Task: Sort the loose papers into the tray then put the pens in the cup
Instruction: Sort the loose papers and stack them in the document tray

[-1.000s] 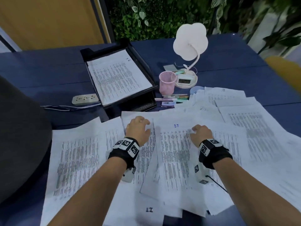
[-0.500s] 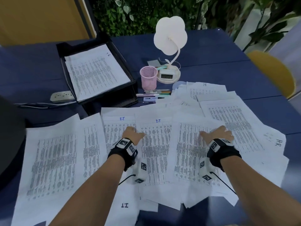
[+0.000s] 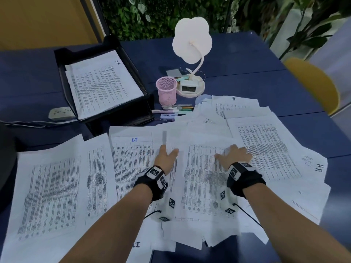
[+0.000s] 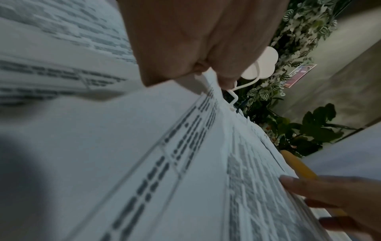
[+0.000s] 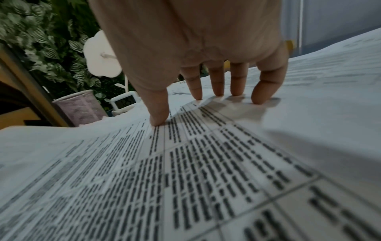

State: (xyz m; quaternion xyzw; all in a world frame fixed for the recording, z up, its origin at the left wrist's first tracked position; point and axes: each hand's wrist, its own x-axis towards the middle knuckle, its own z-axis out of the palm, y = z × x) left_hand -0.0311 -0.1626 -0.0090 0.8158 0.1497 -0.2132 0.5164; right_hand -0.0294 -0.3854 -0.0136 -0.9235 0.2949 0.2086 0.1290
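Navy counter [image 3: 247, 59], matte and smooth, so paper slides easily on it. Loose papers [image 3: 57, 186] cover the lower two thirds of the head view: thin white printed tables, overlapped, some marked "IT", some "HR". Black mesh tray [image 3: 62, 59] at upper left already carries a stack headed "HR". Pink mesh cup [image 3: 166, 90] sits upper centre, just right of the tray; pens [image 3: 174, 109] lie flat on the counter just below the cup, and their right ends reach the paper pile.

Left hand [image 3: 165, 155] pinches the edge of the centre sheet [image 3: 201, 179], thumb on top. Right hand [image 3: 235, 155] is spread, fingertips [image 5: 158, 122] pressing the same sheet.

Risks, my read:
- Sheets overlap, so a lift may drag neighbours along or off the near edge.
- IT sheet going onto the HR stack = mis-sort.
- Thin paper could crease under the pinch.
- Sweeping sheets toward the pens could roll them or bury them.
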